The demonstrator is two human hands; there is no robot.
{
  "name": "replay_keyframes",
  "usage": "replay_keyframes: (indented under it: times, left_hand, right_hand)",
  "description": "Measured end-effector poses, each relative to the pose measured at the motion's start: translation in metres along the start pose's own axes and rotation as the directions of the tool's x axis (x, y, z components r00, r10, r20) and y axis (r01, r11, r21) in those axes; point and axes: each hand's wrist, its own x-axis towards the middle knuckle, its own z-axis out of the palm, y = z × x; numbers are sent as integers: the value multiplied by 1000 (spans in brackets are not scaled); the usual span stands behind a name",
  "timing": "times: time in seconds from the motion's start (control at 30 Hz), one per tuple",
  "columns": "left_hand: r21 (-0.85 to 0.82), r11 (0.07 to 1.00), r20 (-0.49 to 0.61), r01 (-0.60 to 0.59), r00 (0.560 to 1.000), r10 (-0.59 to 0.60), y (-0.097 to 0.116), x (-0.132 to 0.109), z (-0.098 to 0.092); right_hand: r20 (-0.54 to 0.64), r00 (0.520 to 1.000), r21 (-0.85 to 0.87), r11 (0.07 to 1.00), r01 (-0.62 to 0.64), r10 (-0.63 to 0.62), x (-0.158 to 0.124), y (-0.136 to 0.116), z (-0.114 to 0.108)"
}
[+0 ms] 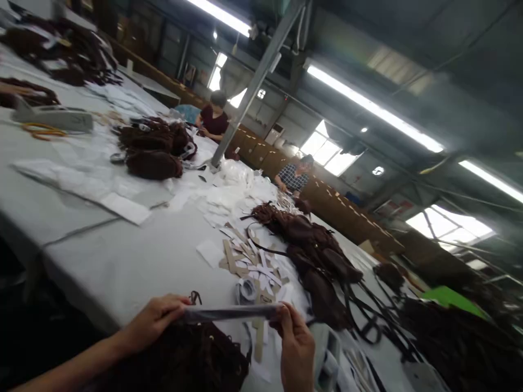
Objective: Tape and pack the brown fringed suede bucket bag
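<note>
My left hand (157, 318) and my right hand (296, 343) pinch the two ends of a flat greyish-white strip (232, 312), stretched level between them. Whether it is tape, plastic or paper I cannot tell. Below the strip, a dark brown fringed bag (204, 354) lies at the front of the table, partly hidden by my left forearm. Just beyond the strip sits a grey-white roll (246, 291), next to a scatter of white and tan paper strips (249, 258).
Brown bags with straps (318, 261) are heaped on the right of the long white table (163, 261). Another brown pile (153, 147) lies left of a metal post (257, 81). Orange-handled scissors (43, 130) lie far left. Two people (214, 117) work across the table.
</note>
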Motion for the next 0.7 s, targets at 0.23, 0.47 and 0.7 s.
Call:
replay_keyframes:
  times: [0.23, 0.47, 0.7]
  left_hand:
    - [271, 943, 28, -195, 980, 195, 59, 17, -29]
    - [49, 954, 500, -297, 834, 234, 116, 55, 42]
    - [126, 929, 486, -348, 838, 248, 112, 59, 58]
  right_hand:
    - [70, 995, -62, 995, 78, -73, -10, -26, 5]
    - [138, 952, -281, 911, 303, -274, -18, -48, 4]
    - [467, 690, -742, 180, 646, -554, -44, -30, 14]
